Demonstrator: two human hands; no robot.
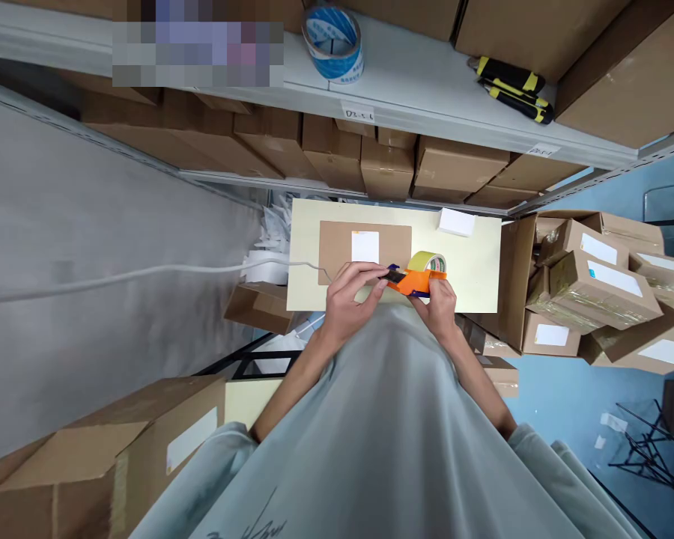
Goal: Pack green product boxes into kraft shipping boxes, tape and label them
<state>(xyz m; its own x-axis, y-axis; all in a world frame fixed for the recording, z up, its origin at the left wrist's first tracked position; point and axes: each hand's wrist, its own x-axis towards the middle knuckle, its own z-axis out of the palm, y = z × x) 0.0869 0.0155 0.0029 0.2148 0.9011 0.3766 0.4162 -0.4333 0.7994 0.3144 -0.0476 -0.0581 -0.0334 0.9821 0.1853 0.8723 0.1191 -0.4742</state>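
The right hand [441, 305] is closed around the handle end of an orange tape dispenser [414, 283]; the left hand's [348, 299] fingers and thumb meet at its black front end, though whether they pinch it I cannot tell. The dispenser, with dark blue parts and a yellow tape roll [425, 260] on its far side, is above the pale table's [477, 281] near edge. Its long axis runs sideways, black end leftward. Beyond lies a flat brown box [335, 243].
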